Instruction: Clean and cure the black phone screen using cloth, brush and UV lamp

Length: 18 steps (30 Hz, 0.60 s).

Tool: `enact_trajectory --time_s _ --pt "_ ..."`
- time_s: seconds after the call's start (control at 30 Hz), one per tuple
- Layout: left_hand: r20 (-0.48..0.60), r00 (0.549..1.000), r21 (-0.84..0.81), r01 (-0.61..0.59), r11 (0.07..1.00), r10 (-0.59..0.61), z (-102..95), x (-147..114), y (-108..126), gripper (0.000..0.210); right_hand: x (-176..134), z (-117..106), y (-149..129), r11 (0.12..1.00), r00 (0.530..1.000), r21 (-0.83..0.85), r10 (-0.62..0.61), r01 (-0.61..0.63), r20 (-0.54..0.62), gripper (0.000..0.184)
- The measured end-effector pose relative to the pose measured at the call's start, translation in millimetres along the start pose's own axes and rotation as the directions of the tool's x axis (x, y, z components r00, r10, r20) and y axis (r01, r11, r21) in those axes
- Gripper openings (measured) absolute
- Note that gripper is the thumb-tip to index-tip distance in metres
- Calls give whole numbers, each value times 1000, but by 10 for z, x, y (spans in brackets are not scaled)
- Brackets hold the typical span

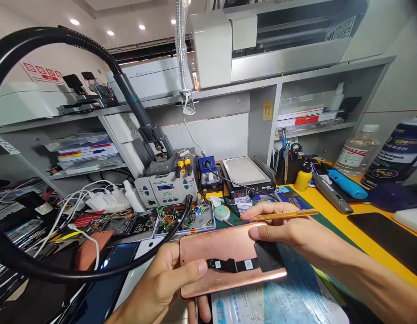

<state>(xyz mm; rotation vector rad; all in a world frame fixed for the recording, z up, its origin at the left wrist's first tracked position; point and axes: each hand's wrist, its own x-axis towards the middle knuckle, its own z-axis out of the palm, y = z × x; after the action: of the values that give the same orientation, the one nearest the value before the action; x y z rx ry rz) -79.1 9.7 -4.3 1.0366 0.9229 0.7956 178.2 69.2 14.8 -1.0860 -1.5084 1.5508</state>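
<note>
A phone screen panel (217,248), copper-coloured on its back, is held tilted in front of me. A black flex cable (228,265) with two small white labels runs along it. My left hand (174,274) grips the panel's left end, thumb across the face and fingers underneath. At the far right edge, the thumb of my right hand (285,225) presses on the panel. That hand also carries a slim gold-coloured pen-like tool (285,214) with a thin dark tip pointing left. The right fingers behind the panel are partly hidden.
Below the panel lies a blue-and-white printed mat (242,306). A black hose (93,275) loops across the left side from the rework station (166,186). Behind stand a tray of circuit parts (201,218) and a heating plate (247,173); bottles (356,150) stand right.
</note>
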Motion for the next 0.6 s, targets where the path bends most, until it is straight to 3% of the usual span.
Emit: enact_trajectory --time_s 0.13,0.3,0.6 --pt "-12 999 13 47 999 -46 -1 -25 -24 62 -12 2 21 999 1000 -32 7 -7 3 27" --pt "-53 996 -18 77 997 -78 37 -37 -8 54 -18 36 42 997 1000 -71 11 -12 -15 30" --pt "-333 938 18 -91 996 92 89 -28 2 44 -34 134 14 995 985 -65 -87 78 -148 57"
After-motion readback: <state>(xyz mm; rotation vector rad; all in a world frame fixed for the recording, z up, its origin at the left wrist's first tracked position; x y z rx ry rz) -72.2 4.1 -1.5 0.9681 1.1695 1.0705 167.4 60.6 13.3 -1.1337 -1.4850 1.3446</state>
